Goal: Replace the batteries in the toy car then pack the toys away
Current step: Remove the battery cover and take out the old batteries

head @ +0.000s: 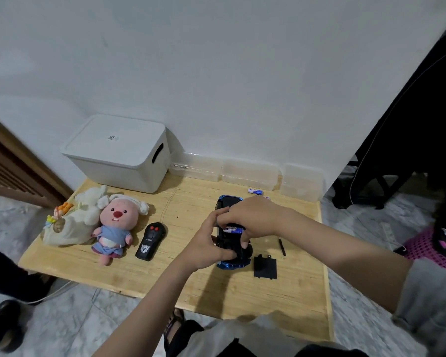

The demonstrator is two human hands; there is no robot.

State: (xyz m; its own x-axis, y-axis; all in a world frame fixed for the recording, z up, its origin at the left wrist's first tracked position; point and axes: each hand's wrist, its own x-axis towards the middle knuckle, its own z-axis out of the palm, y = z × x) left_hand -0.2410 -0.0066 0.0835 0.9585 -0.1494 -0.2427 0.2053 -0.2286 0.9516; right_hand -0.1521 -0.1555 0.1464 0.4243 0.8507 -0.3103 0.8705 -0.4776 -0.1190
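A blue toy car [232, 264] lies upside down on the wooden table [186, 284], its battery bay uncovered. A blue-and-white battery [232, 230] shows in the bay. My left hand [209, 243] grips the car's near side. My right hand [252, 217] is curled over the bay, fingertips on the battery. The black battery cover [265, 267] lies just right of the car, and a small black screwdriver [282, 246] lies beyond it. Another battery [255, 191] rests behind the car. The black remote [151, 240] and a pink plush [115, 228] lie to the left.
A white lidded storage box [119, 153] stands at the back left against the wall. Three clear plastic containers [247, 171] line the back edge. A cream plush [72, 220] lies at the far left. Dark furniture [410, 140] and a pink basket [428, 248] stand to the right.
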